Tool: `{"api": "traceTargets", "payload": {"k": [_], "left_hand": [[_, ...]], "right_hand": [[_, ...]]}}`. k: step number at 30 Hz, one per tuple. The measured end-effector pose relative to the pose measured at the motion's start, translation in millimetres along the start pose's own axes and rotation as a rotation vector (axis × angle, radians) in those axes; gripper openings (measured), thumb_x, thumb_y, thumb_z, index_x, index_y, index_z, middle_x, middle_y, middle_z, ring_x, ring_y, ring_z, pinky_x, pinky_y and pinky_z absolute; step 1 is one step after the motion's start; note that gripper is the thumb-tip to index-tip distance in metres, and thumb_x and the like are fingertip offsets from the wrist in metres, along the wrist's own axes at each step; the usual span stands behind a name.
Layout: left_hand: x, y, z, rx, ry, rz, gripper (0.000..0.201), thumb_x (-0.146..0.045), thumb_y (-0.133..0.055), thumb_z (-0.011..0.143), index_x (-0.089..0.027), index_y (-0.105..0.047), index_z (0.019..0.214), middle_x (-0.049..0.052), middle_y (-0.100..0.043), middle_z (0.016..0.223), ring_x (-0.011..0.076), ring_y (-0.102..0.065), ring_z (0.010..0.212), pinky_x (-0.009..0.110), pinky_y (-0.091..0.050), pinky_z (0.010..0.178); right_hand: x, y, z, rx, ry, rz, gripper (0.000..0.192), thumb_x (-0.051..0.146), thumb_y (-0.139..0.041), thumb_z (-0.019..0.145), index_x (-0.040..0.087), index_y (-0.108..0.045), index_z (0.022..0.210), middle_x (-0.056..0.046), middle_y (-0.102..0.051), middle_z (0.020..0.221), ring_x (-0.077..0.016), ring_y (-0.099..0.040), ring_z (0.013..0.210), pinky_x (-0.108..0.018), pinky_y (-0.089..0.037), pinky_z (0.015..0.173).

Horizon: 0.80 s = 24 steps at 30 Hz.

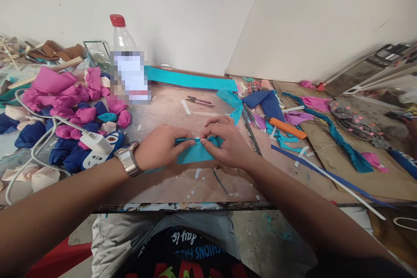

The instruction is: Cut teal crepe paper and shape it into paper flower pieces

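Observation:
Both my hands meet over a piece of turquoise fabric (195,155) near the front of the table. My left hand (164,147), with a metal watch (128,159) at the wrist, pinches the fabric's upper edge between thumb and finger. Close beside it, my right hand (228,142) pinches the same edge, its other fingers curled above. The cloth hangs down toward me below the fingertips. Behind the hands lie small pink thread snips (200,101). A turquoise strip (195,79) stretches along the wall, with a loose turquoise piece (232,97) at its right end.
On the left are bunched pink and blue fabric pieces (70,95), a power strip (100,152) with a plugged-in charger, and a red-capped bottle (119,30) behind a phone (132,76). To the right lie an orange cutter (286,127), a white strip (342,182) and cardboard (339,152).

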<state>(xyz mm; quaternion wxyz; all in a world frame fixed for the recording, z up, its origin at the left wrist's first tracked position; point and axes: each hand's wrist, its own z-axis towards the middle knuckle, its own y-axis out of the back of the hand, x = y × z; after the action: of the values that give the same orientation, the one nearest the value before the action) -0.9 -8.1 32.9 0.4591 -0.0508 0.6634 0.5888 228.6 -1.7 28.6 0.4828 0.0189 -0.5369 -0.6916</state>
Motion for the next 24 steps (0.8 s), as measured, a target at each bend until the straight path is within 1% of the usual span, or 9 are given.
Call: {"api": "traceTargets", "payload": {"k": [3,7,9,11,14,20,22,24], "left_hand": [[1.1,-1.8,-0.1,0.008,-0.017,-0.015,0.026,-0.037,-0.057,0.099,-0.021,-0.077,0.094,-0.003,-0.075,0.081,0.0132,-0.063,0.071,0.026,-0.038,0.068],[-0.2,-2.2,0.2,0.034,0.002,-0.058,0.028,-0.036,-0.056,0.098,-0.017,-0.075,0.087,-0.002,-0.07,0.074,0.0127,-0.058,0.067,0.027,-0.037,0.065],[-0.7,-1.7,0.7,0.046,0.018,-0.088,0.027,-0.035,-0.057,0.097,-0.017,-0.074,0.085,-0.002,-0.069,0.073,0.0128,-0.057,0.068,0.026,-0.037,0.065],[-0.3,-1.4,1.4,0.048,0.015,-0.13,0.026,-0.034,-0.057,0.096,-0.017,-0.074,0.086,-0.003,-0.069,0.074,0.0128,-0.057,0.069,0.026,-0.039,0.066],[1.9,-1.5,2.9,0.062,0.003,-0.219,0.026,-0.034,-0.057,0.096,-0.018,-0.076,0.09,-0.002,-0.073,0.08,0.0137,-0.061,0.073,0.025,-0.043,0.07],[4.6,-0.1,5.7,0.123,0.046,-0.309,0.025,-0.034,-0.058,0.094,-0.016,-0.075,0.092,0.001,-0.075,0.085,0.0161,-0.064,0.079,0.026,-0.046,0.073],[3.9,0.5,5.7,0.134,0.054,-0.329,0.027,-0.038,-0.059,0.094,-0.016,-0.075,0.092,0.001,-0.075,0.086,0.016,-0.064,0.079,0.026,-0.046,0.074],[3.7,0.3,5.6,0.121,0.065,-0.338,0.033,-0.044,-0.058,0.095,-0.016,-0.075,0.091,0.001,-0.074,0.084,0.0154,-0.062,0.078,0.026,-0.046,0.073]], "right_hand": [[0.3,-1.0,1.1,0.017,0.048,0.012,0.002,0.024,-0.067,0.089,0.023,-0.069,0.089,-0.002,-0.075,0.089,-0.024,-0.063,0.103,-0.043,-0.037,0.097],[-2.8,-3.4,2.0,0.006,0.067,-0.015,0.004,0.021,-0.065,0.089,0.021,-0.065,0.085,-0.001,-0.073,0.084,-0.02,-0.065,0.086,-0.04,-0.041,0.09],[-4.6,-4.0,1.5,0.012,0.071,-0.02,0.003,0.021,-0.065,0.089,0.02,-0.065,0.086,-0.001,-0.073,0.084,-0.0187,-0.065,0.081,-0.04,-0.041,0.088],[-5.7,-4.2,0.5,0.022,0.09,-0.012,0.001,0.021,-0.065,0.09,0.02,-0.066,0.09,-0.001,-0.074,0.087,-0.0181,-0.067,0.081,-0.04,-0.041,0.089],[-6.7,-4.5,-0.5,0.008,0.132,0.003,0.004,0.021,-0.065,0.093,0.022,-0.069,0.094,0.0,-0.077,0.089,-0.0171,-0.069,0.082,-0.04,-0.041,0.091],[-8.9,-4.6,0.6,0.002,0.239,-0.003,0.008,0.021,-0.066,0.094,0.024,-0.072,0.089,0.001,-0.078,0.084,-0.0147,-0.071,0.075,-0.038,-0.043,0.087],[-8.0,-3.9,1.1,-0.003,0.26,-0.03,0.011,0.021,-0.064,0.095,0.023,-0.072,0.088,0.001,-0.079,0.083,-0.0146,-0.071,0.075,-0.038,-0.043,0.086],[-6.6,-3.2,1.4,-0.004,0.275,-0.062,0.013,0.02,-0.062,0.095,0.023,-0.072,0.086,0.0,-0.078,0.082,-0.0145,-0.07,0.074,-0.038,-0.043,0.087]]}}
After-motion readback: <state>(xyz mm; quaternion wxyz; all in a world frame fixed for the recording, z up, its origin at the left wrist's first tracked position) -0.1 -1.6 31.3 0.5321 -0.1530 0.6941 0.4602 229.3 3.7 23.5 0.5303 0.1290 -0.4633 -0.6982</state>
